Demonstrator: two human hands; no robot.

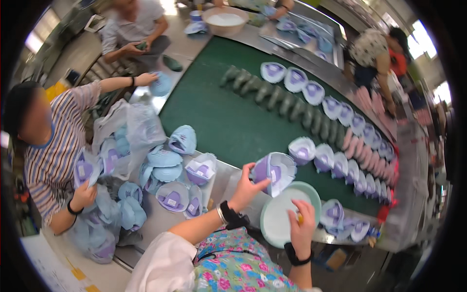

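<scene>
Above the green bowl (pixel 311 194), left hand (pixel 245 187) gripping a shoe upper (pixel 276 170), right hand (pixel 302 225) pinching something small.

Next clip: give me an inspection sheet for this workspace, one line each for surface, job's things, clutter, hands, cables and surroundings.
Surface: green belt with a metal edge.
Job's things: purple-lined shoe upper held over a pale green bowl of white paste.
Clutter: loose uppers piled left; rows of uppers and dark lasts on the belt.
Hands: left hand grips the upper; right hand in the bowl, pinching something small and yellow.
Cables: nothing seen.
Surroundings: person in striped shirt handling bagged uppers; others seated and standing around the belt.
</scene>
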